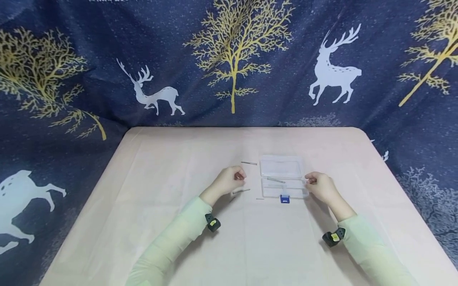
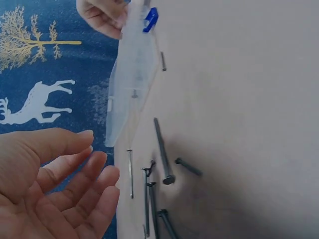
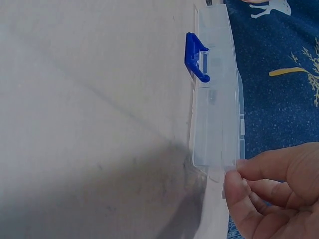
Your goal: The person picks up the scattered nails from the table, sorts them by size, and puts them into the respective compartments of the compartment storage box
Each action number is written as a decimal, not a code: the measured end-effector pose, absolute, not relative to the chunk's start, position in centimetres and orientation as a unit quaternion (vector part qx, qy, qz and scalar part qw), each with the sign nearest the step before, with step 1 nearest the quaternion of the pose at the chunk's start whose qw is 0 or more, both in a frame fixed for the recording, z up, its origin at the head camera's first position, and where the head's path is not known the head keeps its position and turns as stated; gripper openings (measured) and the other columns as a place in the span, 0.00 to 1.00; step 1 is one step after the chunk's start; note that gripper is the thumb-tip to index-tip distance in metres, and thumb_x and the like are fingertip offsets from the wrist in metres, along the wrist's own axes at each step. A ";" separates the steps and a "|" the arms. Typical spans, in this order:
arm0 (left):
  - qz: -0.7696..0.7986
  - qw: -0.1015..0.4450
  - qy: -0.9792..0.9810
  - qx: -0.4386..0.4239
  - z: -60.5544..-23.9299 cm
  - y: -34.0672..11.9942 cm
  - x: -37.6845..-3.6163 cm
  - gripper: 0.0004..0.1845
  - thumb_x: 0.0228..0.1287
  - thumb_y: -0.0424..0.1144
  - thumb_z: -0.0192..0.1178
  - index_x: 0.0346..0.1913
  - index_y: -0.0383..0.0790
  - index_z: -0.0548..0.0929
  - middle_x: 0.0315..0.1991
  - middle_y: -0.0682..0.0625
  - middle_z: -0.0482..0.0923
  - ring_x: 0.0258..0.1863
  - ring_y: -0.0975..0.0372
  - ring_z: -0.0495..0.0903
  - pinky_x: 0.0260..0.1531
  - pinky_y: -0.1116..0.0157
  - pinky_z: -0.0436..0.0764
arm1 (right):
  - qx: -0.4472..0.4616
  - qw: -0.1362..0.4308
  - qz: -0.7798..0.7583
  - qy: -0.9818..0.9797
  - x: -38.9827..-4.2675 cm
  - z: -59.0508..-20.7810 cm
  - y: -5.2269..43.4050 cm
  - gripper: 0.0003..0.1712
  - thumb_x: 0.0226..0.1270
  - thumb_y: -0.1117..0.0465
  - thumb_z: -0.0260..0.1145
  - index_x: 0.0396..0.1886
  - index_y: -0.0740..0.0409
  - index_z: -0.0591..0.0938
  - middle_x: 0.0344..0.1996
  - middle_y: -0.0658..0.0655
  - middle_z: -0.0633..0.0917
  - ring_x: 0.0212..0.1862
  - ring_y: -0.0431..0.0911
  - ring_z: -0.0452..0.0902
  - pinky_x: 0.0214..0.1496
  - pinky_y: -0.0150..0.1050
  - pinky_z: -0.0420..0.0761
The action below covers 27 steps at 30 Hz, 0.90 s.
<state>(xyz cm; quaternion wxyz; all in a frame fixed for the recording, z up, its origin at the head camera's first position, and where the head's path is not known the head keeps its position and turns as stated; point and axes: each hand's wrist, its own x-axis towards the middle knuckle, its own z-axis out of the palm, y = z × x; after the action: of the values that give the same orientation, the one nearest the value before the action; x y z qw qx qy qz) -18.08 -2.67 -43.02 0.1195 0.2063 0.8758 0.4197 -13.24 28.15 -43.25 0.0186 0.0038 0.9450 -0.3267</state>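
Observation:
A clear plastic box (image 1: 266, 194) lies open on the table, its lid (image 1: 280, 167) folded back and a blue latch (image 1: 285, 199) at its front. My right hand (image 1: 322, 188) pinches the box's right end between thumb and fingers, as the right wrist view shows. To the left of the box, my left hand (image 1: 229, 180) hovers with relaxed, slightly bent fingers and nothing in them. Around it lie loose metal nails, among them a large nail (image 2: 162, 149) and a shorter nail (image 2: 188, 167). One long nail (image 1: 276, 180) overlaps the box near its hinge.
Another nail (image 1: 249, 163) lies left of the lid, and a small nail (image 1: 260, 198) by the box's front left corner. The pale table (image 1: 171, 167) backs onto a dark blue cloth (image 1: 200, 79) with deer and trees.

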 end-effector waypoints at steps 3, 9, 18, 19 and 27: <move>0.404 0.129 0.880 0.216 -43.3 -2.7 -17.9 0.07 0.57 0.27 0.62 0.39 0.32 0.80 0.37 0.45 0.82 0.40 0.56 0.79 0.46 0.62 0.80 | 0.007 0.019 -0.325 0.945 -13.2 -43.3 28.2 0.18 0.55 0.71 0.61 0.45 0.79 0.76 0.32 0.69 0.83 0.37 0.59 0.81 0.37 0.46 0.83; 0.349 0.140 0.898 0.229 -43.9 -3.0 -17.6 0.08 0.57 0.29 0.63 0.40 0.33 0.81 0.38 0.44 0.83 0.41 0.56 0.81 0.47 0.61 0.81 | 0.005 0.017 -0.326 0.945 -13.2 -43.3 28.2 0.18 0.55 0.71 0.61 0.44 0.79 0.76 0.32 0.69 0.83 0.37 0.59 0.81 0.36 0.45 0.83; 0.273 0.149 0.918 0.245 -44.4 -3.7 -16.9 0.10 0.54 0.30 0.66 0.40 0.36 0.82 0.38 0.46 0.83 0.41 0.56 0.81 0.47 0.60 0.80 | -0.002 0.015 -0.325 0.945 -13.5 -43.4 28.0 0.17 0.55 0.72 0.61 0.44 0.79 0.77 0.31 0.68 0.83 0.36 0.58 0.81 0.35 0.44 0.83; 0.268 0.146 0.920 0.245 -44.4 -3.8 -16.9 0.09 0.54 0.29 0.66 0.39 0.36 0.82 0.38 0.46 0.83 0.40 0.57 0.81 0.46 0.60 0.80 | -0.003 0.016 -0.326 0.945 -13.5 -43.4 27.9 0.17 0.55 0.72 0.61 0.45 0.79 0.77 0.31 0.68 0.83 0.36 0.58 0.81 0.34 0.43 0.83; 0.243 0.121 0.932 0.242 -45.0 -3.9 -16.7 0.06 0.54 0.28 0.63 0.36 0.37 0.82 0.34 0.48 0.81 0.36 0.59 0.80 0.42 0.63 0.81 | -0.008 0.018 -0.325 0.946 -13.7 -43.4 27.4 0.16 0.55 0.72 0.63 0.43 0.78 0.77 0.30 0.67 0.83 0.34 0.55 0.80 0.34 0.41 0.81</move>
<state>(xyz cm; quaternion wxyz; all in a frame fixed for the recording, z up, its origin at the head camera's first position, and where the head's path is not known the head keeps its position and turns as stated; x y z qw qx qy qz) -16.66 -3.86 -45.03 0.1208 0.2422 0.9315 0.2430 -13.74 27.39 -43.36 0.0182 -0.0084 0.9457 -0.3245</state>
